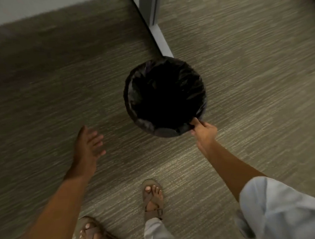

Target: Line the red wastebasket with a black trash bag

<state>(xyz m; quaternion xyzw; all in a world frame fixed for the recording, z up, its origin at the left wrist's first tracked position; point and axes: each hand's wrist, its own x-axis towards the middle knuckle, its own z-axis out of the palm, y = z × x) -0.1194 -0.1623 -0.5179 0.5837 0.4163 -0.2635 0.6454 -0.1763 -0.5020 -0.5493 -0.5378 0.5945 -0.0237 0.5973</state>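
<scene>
R hand (204,130) grips bag (148,126) rim; L hand (90,143) free

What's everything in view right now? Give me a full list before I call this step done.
Wastebasket: one, round, wrapped in black plastic so no red shows, standing on the carpet at centre.
Trash bag: one, black, lining the wastebasket and folded over its rim.
Carpet: grey-green, streaked, covering the floor.
Panel: one, pale grey upright edge, top centre, just behind the wastebasket.
Wall: pale strip, top left.
Sandals: two, brown, bottom centre and bottom left.
Sleeve: light blue, bottom right.
Left hand: open, empty, left of the wastebasket.
Right hand: pinching the bag at the near rim.
</scene>
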